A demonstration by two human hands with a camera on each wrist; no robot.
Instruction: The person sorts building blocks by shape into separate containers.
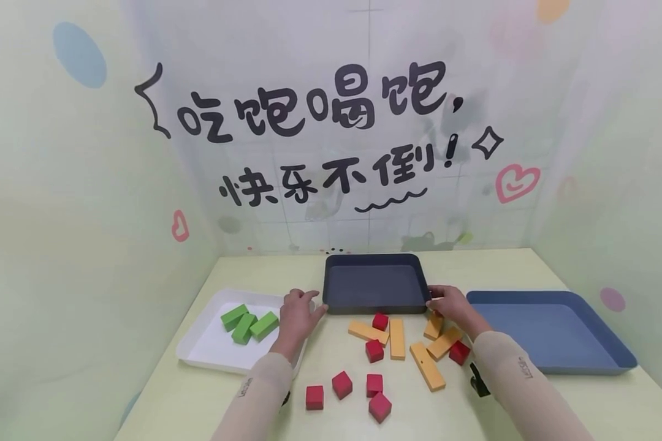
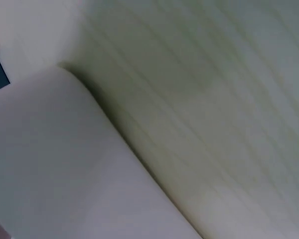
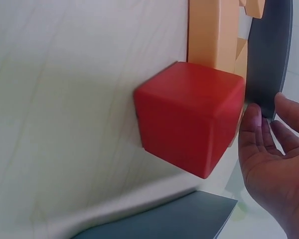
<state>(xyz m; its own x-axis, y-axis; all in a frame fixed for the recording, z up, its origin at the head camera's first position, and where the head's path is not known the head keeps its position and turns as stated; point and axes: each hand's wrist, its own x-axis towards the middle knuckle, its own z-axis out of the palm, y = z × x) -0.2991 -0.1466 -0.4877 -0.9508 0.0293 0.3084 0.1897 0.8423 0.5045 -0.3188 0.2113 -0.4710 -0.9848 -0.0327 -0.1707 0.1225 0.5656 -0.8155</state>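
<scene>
A dark rectangular tray (image 1: 375,285) stands at the back middle of the table, between both hands. My left hand (image 1: 299,315) is at its near left corner, fingers spread and thumb close to the rim. On the opposite side, my right hand (image 1: 450,305) touches the tray's right end with its fingertips. The right wrist view has those fingers (image 3: 250,119) against the tray's dark wall (image 3: 269,50), with a red cube (image 3: 184,114) large in front. Most of the left wrist view is a smooth pale surface (image 2: 79,159); the left hand is outside it.
A white tray (image 1: 187,352) with green blocks (image 1: 244,327) is at the left. The blue tray (image 1: 551,324) stands at the right. Several yellow blocks (image 1: 397,339) and red cubes (image 1: 342,384) lie on the table in front. A printed wall rises behind.
</scene>
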